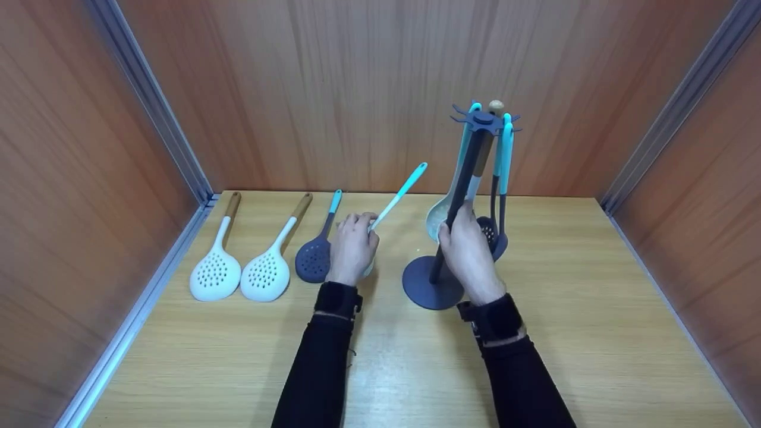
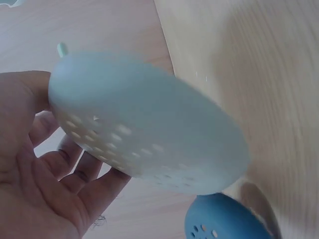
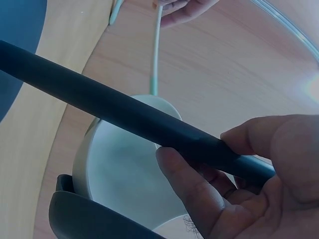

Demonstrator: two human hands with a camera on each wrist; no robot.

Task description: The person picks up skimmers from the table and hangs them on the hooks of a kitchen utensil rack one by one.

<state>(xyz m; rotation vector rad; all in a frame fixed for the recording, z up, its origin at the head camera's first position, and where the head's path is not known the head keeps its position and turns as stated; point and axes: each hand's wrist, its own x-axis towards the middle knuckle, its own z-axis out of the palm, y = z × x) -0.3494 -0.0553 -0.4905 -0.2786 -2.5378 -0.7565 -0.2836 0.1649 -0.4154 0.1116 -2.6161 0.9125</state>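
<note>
My left hand (image 1: 352,248) holds a pale slotted turner (image 2: 149,114) by its perforated head, thumb on one side and fingers on the other. Its turquoise handle (image 1: 410,179) points up and away to the right. Around the dark pole (image 1: 467,178) of a utensil stand, my right hand (image 1: 469,252) curls its thumb and fingers. The round base (image 1: 433,291) is below that hand. From the stand's hooked top (image 1: 483,120) hang a pale ladle (image 1: 439,217), a wooden-handled utensil (image 1: 483,163) and dark turquoise-handled utensils (image 1: 504,196), partly hidden by the right hand.
Left of my left hand lie two white slotted turners (image 1: 216,274) with wooden handles and a dark slotted turner (image 1: 310,261) with a turquoise handle. The last is close beside the hand. Wood-grain panels (image 1: 357,89) wall the table (image 1: 565,297) at the back and sides.
</note>
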